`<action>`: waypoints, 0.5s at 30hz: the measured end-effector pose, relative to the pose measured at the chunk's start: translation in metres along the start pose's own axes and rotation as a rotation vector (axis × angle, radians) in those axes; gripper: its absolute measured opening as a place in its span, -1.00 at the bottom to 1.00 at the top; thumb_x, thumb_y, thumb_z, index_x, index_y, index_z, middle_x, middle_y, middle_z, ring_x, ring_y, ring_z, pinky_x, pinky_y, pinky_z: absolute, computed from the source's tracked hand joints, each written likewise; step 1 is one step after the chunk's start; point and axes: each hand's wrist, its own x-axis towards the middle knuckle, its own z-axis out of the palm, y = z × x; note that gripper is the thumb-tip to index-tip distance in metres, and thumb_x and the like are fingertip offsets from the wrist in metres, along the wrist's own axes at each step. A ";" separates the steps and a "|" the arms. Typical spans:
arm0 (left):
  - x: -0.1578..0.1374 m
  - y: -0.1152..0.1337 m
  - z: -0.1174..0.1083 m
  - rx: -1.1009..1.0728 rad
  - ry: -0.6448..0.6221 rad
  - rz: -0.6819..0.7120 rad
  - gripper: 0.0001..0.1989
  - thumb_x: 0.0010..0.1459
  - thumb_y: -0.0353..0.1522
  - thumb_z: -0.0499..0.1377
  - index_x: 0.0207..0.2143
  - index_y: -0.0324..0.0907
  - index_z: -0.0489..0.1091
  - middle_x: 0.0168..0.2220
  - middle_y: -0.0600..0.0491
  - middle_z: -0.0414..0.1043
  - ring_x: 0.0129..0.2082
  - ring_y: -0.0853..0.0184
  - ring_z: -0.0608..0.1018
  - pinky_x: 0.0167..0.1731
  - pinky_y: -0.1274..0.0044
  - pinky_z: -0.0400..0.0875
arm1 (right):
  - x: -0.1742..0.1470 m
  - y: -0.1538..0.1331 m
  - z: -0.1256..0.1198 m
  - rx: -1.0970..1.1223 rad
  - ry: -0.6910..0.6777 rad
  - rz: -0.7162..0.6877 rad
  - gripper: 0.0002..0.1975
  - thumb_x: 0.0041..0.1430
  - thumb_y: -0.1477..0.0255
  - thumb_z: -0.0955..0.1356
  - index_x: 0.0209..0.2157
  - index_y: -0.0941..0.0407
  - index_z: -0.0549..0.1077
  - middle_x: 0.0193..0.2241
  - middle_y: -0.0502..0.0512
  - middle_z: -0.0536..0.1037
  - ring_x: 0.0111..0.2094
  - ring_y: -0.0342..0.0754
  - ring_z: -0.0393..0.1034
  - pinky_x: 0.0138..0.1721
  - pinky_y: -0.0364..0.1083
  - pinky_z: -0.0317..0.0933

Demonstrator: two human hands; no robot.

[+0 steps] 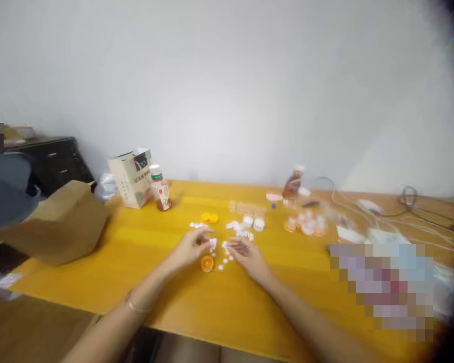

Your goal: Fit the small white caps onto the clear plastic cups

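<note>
My left hand (191, 247) has its thumb and fingers curled together at a small white bead-like piece (213, 244). Opposite it, my right hand (251, 258) pinches at another small white piece (224, 245); blur hides the exact grip. Several loose white pieces (225, 261) lie on the wooden table (219, 307) between the hands. Close below my left fingertips sits a round orange-slice dish or lid (207, 263). Beyond the hands are a pile of white pieces (244, 234), two white round caps (259, 224) and a yellow item (210, 218).
At the back left stand a printed carton (131, 179) and a white-capped bottle (161, 189). A brown paper bag (71, 222) rests at the left, beside a person's dark sleeve (7, 186). A brown bottle (293, 182), clustered small containers (308, 222) and cables (412, 201) are rightward.
</note>
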 end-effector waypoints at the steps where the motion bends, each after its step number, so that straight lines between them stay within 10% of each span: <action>1: -0.005 -0.002 0.001 -0.001 -0.007 -0.014 -0.72 0.02 -0.32 0.10 -0.22 -0.29 0.37 -0.36 -0.03 0.48 -0.37 0.33 0.49 -0.32 0.55 0.34 | -0.001 0.001 0.001 -0.045 0.006 -0.028 -0.78 -0.01 0.35 0.31 -0.29 0.14 0.39 -0.36 0.10 0.51 -0.32 -0.07 0.41 -0.22 -0.04 0.28; 15: -0.032 -0.004 0.002 0.049 -0.061 0.036 -0.82 0.05 -0.33 0.08 -0.36 -0.23 0.42 -0.39 0.01 0.48 -0.39 0.37 0.47 -0.33 0.58 0.32 | -0.015 -0.009 0.018 -0.357 -0.208 -0.313 -0.70 -0.06 0.35 0.37 -0.22 0.05 0.35 -0.25 0.07 0.45 -0.19 -0.02 0.29 -0.14 -0.04 0.15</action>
